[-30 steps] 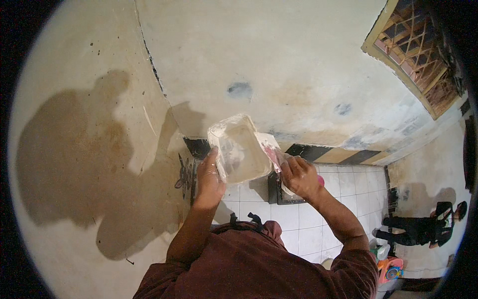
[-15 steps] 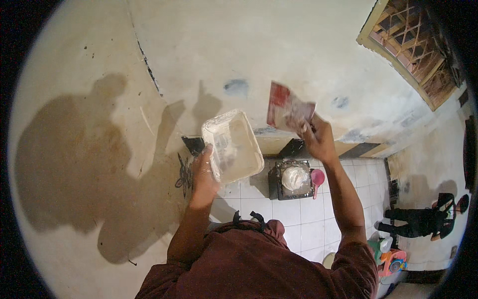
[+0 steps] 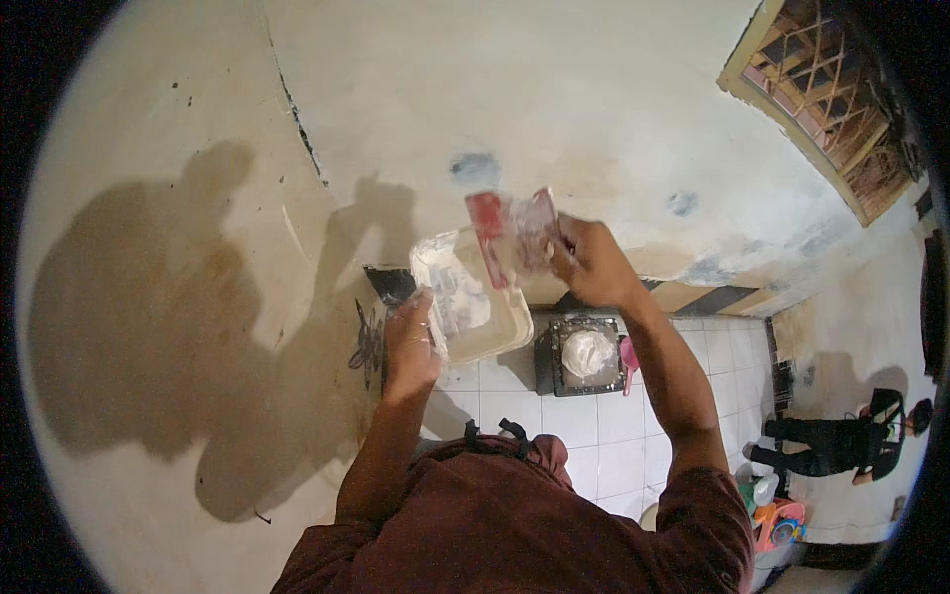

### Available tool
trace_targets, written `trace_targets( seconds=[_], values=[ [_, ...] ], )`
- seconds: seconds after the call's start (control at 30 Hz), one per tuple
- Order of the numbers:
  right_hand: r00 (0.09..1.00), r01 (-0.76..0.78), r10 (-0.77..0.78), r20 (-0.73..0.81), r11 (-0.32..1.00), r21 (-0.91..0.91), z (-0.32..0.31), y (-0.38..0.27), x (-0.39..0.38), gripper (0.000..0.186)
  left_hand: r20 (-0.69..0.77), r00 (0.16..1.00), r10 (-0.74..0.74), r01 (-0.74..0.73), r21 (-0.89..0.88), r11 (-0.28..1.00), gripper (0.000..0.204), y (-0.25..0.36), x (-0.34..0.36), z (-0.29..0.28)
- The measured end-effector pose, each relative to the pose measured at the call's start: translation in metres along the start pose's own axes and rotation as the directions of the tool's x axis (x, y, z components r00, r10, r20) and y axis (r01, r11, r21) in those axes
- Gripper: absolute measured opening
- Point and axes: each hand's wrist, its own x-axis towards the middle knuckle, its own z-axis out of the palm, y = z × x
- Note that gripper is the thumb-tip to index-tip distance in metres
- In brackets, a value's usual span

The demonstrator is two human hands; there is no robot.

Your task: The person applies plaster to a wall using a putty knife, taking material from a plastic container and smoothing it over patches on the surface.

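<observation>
My left hand grips the left side of a white plastic tub smeared with pale putty, its mouth tilted toward me. In my right hand is a putty scraper with a red, putty-smeared blade. The blade, blurred by motion, overlaps the tub's far right rim in view; whether it touches the rim I cannot tell. Beyond both hands rises a cream wall with a dark grey patch on it.
Below stands a dark square stool bearing a mound of white putty. A pink dipper lies beside the mound. White tiles cover the floor. A barred window is upper right; another person stands far right.
My right hand has brought the scraper left and slightly down, from beside the tub to over its rim. The tub has shifted slightly right and down in my left hand.
</observation>
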Motion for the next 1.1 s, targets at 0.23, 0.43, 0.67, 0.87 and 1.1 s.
trace_targets(
  seconds=[0.23,0.43,0.67,0.87,1.1],
  values=[
    [0.999,-0.020,0.014,-0.033,0.979,-0.201,0.017,-0.012,-0.008,0.019,-0.012,0.998,0.066,-0.065,0.083,0.994,0.037,-0.008,0.009,-0.009],
    [0.992,-0.102,0.084,-0.090,0.970,-0.220,0.024,-0.023,-0.018,0.024,0.001,0.993,0.115,-0.111,0.280,0.954,0.042,-0.008,0.009,-0.008],
    [0.995,0.031,-0.061,-0.075,0.936,-0.351,0.030,-0.026,-0.013,0.024,0.180,0.954,0.241,-0.299,0.649,0.700,0.034,-0.004,0.003,-0.001],
    [0.995,-0.033,0.073,0.064,0.874,-0.484,0.047,-0.009,-0.025,0.024,0.206,0.915,0.346,-0.399,0.573,0.716,0.036,-0.017,0.004,0.001],
    [0.995,0.056,-0.089,-0.042,0.864,-0.500,0.042,-0.011,-0.021,0.018,0.163,0.945,0.283,-0.325,0.548,0.771,0.043,-0.024,0.009,-0.006]
  ],
)
